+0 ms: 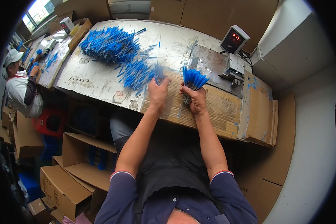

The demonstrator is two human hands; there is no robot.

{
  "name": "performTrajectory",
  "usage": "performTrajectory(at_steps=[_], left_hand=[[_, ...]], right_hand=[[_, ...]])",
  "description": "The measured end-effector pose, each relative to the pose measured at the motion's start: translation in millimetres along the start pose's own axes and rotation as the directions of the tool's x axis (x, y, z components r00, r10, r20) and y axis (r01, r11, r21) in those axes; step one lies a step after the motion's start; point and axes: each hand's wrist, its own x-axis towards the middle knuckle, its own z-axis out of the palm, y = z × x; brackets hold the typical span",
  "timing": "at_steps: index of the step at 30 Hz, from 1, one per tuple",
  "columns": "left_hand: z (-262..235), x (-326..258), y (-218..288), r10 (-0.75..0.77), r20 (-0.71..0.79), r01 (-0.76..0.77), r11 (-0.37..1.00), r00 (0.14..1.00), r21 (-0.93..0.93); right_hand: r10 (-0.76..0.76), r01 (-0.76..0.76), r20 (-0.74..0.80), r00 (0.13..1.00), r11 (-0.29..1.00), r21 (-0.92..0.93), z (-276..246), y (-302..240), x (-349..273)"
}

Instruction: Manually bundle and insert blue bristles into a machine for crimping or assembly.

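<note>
My right hand (195,98) is closed round a thick bundle of thin metal rods with blue ends (193,78), the blue ends fanned upward and the pale shafts showing below the fist. To its left, my left hand (159,92) grips a smaller bunch of the same blue-ended rods (159,73), which is smeared by motion. Both hands are over a flat cardboard sheet (212,108) at the table's front edge. A big heap of blue-ended rods (112,44) lies on the white table (89,80), with a smaller loose pile (136,72) nearer my left hand.
At the right stand a small device with a red lit display (234,39), a metal machine (233,69) and a cardboard box (258,108). Open cartons (67,183) and a red stool (50,121) are at lower left. Another person (22,82) works at a far-left table.
</note>
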Motion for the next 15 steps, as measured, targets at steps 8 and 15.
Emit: performTrajectory(at_steps=[8, 15], left_hand=[[-35.0, -13.5, 4.5, 0.059, -0.125, -0.064, 0.997, 0.99, -0.043], [-162.8, -66.1, 73.7, 0.324, -0.456, -0.281, 0.946, 0.829, 0.161]], right_hand=[[-0.023, 0.038, -0.073, 0.997, 0.975, 0.218, -13.7, 3.8, 4.8], [-0.078, 0.077, 0.036, 0.996, 0.997, 0.029, 1.8, 5.6, -6.8]])
